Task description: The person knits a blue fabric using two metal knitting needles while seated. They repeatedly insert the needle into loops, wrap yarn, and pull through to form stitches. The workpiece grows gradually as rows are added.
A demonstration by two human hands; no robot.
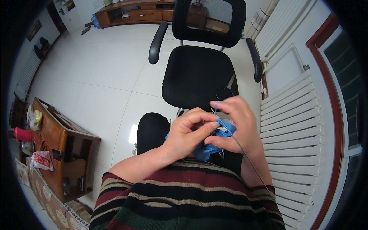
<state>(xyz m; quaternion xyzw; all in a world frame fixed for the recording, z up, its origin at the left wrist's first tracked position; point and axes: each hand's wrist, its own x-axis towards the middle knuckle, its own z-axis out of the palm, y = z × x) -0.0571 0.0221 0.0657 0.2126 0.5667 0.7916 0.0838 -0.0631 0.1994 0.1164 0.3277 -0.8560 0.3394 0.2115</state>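
Blue knitting point(211, 148) hangs over my lap, held up near my chest. My left hand point(187, 130) pinches its top edge and a needle tip between thumb and forefinger. A long thin metal knitting needle point(250, 158) runs from the stitches down to the right, past my right forearm. My right hand point(241, 123) curves around the right side of the knitting, with blue yarn point(216, 106) at its raised forefinger. Its thumb points towards the work; whether it grips the needle is hard to tell. Part of the knitting is hidden behind both hands.
A black office chair point(199, 74) faces me, with black-handled scissors point(230, 84) on its seat. White radiators point(290, 149) line the wall at the right. At the left stands a wooden table point(53, 135) bearing a phone point(56, 155), a plastic bag point(42, 161) and a red container point(23, 134).
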